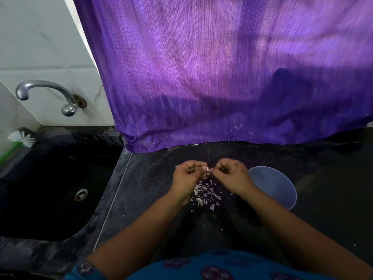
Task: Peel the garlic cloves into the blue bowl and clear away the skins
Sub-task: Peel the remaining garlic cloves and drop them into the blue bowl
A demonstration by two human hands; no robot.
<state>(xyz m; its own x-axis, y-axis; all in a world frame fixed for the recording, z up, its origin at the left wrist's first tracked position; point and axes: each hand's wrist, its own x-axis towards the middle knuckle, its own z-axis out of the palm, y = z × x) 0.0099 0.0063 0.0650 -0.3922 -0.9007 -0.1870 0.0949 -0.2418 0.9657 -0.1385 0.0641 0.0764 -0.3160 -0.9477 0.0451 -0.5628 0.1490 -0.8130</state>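
From the head camera, both hands meet above the middle of the dark tabletop (153, 190), a little in from its far edge where a purple cloth (201, 77) hangs down and rests. The left hand (188, 174) and the right hand (232, 174) face each other with their fingertips nearly touching, and between them sits a small pale garlic clove (206, 168). The fingers of both hands are curled in and pinched on that clove; the left seems to steady it while the right picks at its skin, though the exact contact is too small to make out.

The hands are held directly over a scatter of garlic skins (205, 194), so it looks as though whatever is stripped off falls onto one heap and can later be swept up in one go. The blue bowl (282, 190) stands just beside the right hand, partly behind that wrist, towards the right side of the tabletop. That closeness means a peeled clove needs only a short drop sideways. What the bowl holds cannot be made out from here.

A black sink (50, 178) is set into the left end of the tabletop, with a tap (40, 89) on the wall above it and a brush (22, 138) at its far left corner, well apart from the work.
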